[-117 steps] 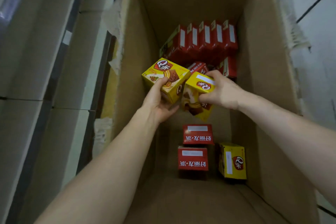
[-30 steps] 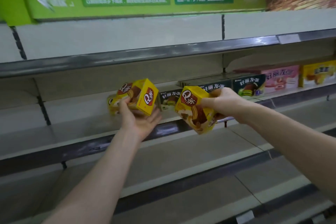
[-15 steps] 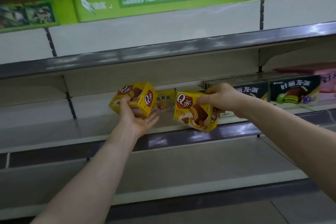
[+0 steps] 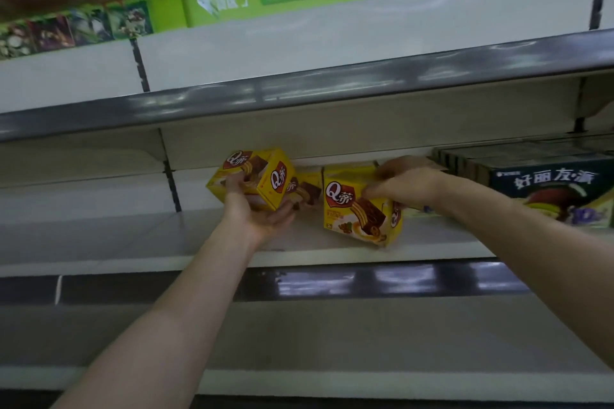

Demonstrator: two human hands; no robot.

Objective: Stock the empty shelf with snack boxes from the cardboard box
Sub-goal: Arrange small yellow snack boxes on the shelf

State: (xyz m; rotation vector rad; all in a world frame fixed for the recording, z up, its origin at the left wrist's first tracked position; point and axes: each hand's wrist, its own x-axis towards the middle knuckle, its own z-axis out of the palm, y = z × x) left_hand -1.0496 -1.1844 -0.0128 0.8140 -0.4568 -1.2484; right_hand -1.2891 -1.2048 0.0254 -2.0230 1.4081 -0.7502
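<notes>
My left hand (image 4: pixel 255 211) grips a yellow snack box (image 4: pixel 262 176) from below and holds it tilted above the white shelf (image 4: pixel 133 236). My right hand (image 4: pixel 403 181) holds a second yellow snack box (image 4: pixel 358 209) by its top; the box is upright, low over the shelf, and I cannot tell whether it touches the board. A third yellow box (image 4: pixel 307 188) stands on the shelf behind and between the two. The cardboard box is out of sight.
Dark snack boxes (image 4: pixel 551 189) fill the same shelf to the right. A grey shelf edge (image 4: pixel 299 90) runs overhead. The shelf board stretches bare to the left, and a lower shelf (image 4: pixel 365 342) lies below. Green signs hang at the top.
Both hands have carried their yellow boxes forward over the shelf. The right box has turned upright and come down close to the board; the left box stays tilted in the palm.
</notes>
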